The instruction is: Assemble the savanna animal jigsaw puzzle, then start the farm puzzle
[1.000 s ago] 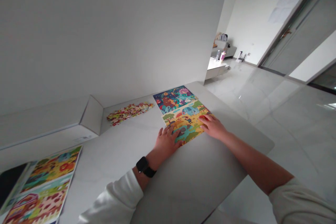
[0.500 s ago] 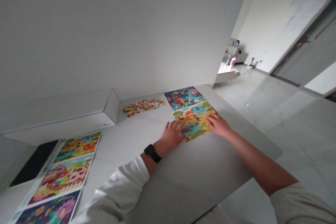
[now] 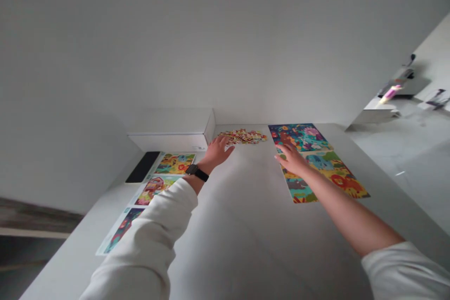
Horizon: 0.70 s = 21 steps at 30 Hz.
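Observation:
My left hand (image 3: 218, 150), with a black watch on its wrist, reaches to the near left edge of a heap of jigsaw pieces (image 3: 246, 137). Its fingers are spread, and I cannot tell whether they touch the pieces. My right hand (image 3: 292, 159) is open over the left side of two assembled jigsaw puzzles on the right. The far one is a dark blue forest puzzle (image 3: 298, 136). Nearer lies a yellow savanna puzzle (image 3: 341, 180) with a lion and an elephant, partly covered by my right forearm.
A long white box (image 3: 168, 142) stands against the wall at the back left. Before it lie a black flat panel (image 3: 143, 167) and picture sheets (image 3: 175, 163), partly behind my left sleeve. The white table (image 3: 246, 225) ends at the right above a tiled floor.
The view has turned left. My left hand has left the savanna puzzle and moved to the heap of pieces. My right hand has shifted from that puzzle's right side to its upper left.

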Tool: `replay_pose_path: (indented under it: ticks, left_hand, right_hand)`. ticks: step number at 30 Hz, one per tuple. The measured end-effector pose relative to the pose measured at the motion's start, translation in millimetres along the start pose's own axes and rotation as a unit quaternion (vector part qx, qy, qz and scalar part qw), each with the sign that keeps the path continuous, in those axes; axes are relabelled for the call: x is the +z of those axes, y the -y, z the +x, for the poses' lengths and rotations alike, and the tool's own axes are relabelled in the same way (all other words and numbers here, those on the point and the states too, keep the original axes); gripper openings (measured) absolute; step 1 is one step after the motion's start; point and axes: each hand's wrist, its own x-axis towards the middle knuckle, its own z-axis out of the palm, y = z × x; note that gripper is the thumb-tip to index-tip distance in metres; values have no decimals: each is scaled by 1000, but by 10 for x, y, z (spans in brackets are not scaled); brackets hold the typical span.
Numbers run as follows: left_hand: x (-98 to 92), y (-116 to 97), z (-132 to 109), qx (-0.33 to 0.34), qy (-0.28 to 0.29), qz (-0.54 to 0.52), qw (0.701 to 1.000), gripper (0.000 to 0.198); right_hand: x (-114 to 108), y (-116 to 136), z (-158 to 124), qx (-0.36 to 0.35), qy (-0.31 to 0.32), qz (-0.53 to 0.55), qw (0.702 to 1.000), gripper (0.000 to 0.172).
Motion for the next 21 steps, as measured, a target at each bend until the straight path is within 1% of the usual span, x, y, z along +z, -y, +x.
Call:
replay_pose_path:
  ticks: [2,4,7,10,13,15,18,21]
  left_hand:
    - [5,126,139,-10,-3,-2,1000,50]
    - [66,191,300,-15,0,-6,1000,50]
    - [229,200,552,-23,5,-4,1000,53]
    - [403,158,769,-39,29,8,999,58]
    - [524,121,915,-42,65,16,997,61]
    - [566,107,968,-37,85,18,996,60]
    - [580,86,979,-32,99,18,994,57]
    - [558,44,908,-33,86,16,996,52]
  right_hand:
    - [166,46,373,-8,7,2,1000,48]
    - [334,76,731,-15,20,-3,1000,49]
    - [579,98,1182,-19,41,-29,999,54]
    - [799,101,1476,-17,75,-57,995,68]
    - [976,92,1616,-21,120,-73,990,84]
    - [1061,84,1650,-23,137,-76,987,89]
    - [1130,80,1652,-26,133,-79,988,89]
    - [1133,113,1599,-45,125,-75,988,85]
